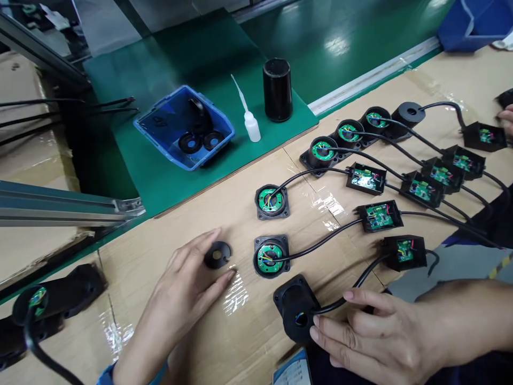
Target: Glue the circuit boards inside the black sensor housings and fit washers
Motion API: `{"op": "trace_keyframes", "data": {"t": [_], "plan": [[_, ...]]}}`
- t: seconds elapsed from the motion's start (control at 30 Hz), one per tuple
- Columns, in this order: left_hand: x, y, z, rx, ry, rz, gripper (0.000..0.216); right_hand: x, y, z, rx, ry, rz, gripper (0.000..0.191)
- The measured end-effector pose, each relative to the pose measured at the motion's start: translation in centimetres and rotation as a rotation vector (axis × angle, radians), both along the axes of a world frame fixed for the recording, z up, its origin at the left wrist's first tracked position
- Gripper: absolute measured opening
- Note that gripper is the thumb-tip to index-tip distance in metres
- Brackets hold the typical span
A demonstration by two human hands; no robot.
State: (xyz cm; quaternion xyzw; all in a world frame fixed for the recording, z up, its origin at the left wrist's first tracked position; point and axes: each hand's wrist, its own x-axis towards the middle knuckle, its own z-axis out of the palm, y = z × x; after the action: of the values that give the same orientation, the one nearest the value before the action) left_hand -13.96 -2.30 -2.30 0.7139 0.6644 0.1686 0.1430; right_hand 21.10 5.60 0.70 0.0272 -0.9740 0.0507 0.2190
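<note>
A black slotted disc with a round centre hole lies on the cardboard between the thumb and fingers of my left hand. Those fingers are spread; contact with the disc is unclear. My right hand has its fingers against the capped end of a black cylindrical housing with a square flange. Coloured wires show in the cap's hole. A black cable leads from this housing past my index finger to an open black box with a green circuit board. My right thumb is hidden.
Several uncapped housings with round green boards are wired to open boxes. A blue bin with black rings, a white dropper bottle and a black cylinder stand on green matting. More housings lie left. Another person's hand shows far right.
</note>
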Motion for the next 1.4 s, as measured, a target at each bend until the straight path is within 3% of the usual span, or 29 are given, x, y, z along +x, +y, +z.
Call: {"op": "trace_keyframes", "data": {"t": [0.13, 0.23, 0.4, 0.6, 0.87, 1.27, 1.4], "plan": [[0.0, -0.7, 0.6, 0.035, 0.070, -0.082, 0.043, 0.0, 0.1, 0.0, 0.005, 0.008, -0.001, 0.025], [1.7, -0.5, 2.6, 0.130, 0.071, -0.049, 0.044, 0.0, 0.0, 0.1, -0.010, -0.019, -0.004, 0.029], [5.3, 0.9, 5.0, 0.167, 0.003, -0.186, 0.046, 0.0, -0.1, 0.1, -0.033, -0.033, -0.007, 0.032], [6.1, 2.7, 4.1, 0.185, 0.027, -0.259, 0.047, 0.2, -0.5, -0.4, -0.051, 0.005, -0.048, 0.032], [6.2, 3.2, 4.0, 0.163, 0.089, -0.294, 0.046, 0.3, -0.9, -1.1, -0.066, 0.049, -0.087, 0.032], [5.9, 3.7, 4.6, 0.087, 0.090, -0.425, 0.049, 0.4, -0.7, -1.1, -0.120, 0.076, -0.087, 0.032], [6.0, 3.8, 4.4, 0.115, 0.161, -0.447, 0.053, -1.4, 0.2, 0.0, -0.181, 0.143, -0.170, 0.036]]}}
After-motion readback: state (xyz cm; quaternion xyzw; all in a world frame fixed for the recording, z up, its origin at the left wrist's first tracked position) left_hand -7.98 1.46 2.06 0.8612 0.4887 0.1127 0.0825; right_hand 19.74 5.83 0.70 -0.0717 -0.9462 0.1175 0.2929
